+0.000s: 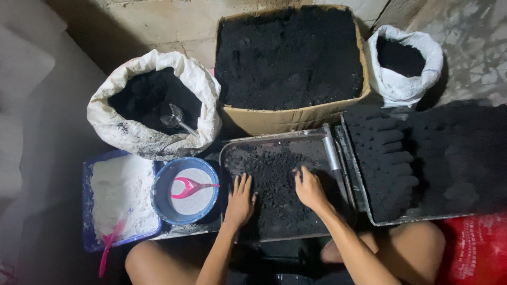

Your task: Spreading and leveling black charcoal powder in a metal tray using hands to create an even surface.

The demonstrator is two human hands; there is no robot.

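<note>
Looking down from the head camera, I take the metal tray (232, 153) as my landmark. It sits low on the floor between my knees, its bed covered in loose black powder (272, 179). My left hand (240, 200) lies flat on the powder at the tray's near-left part, fingers spread and open, gripping nothing. My right hand (310, 189) presses on the powder just right of centre, fingers splayed, also holding nothing. A metal pipe (332, 155) lies along the tray's right edge. Behind the tray stands a cardboard box (296, 119) heaped with the same black stuff. Left-behind is a white sack (132, 134) with a metal scoop (177, 120) inside; right-behind, a smaller white sack (409, 87). Left of the tray: a blue bowl (161, 195) holding a pink spoon (193, 186), then a blue tray of white powder (87, 232). Right of it, a second tray of formed black pieces (391, 158). Bare concrete wall (158, 21) at the back, dim light.
</note>
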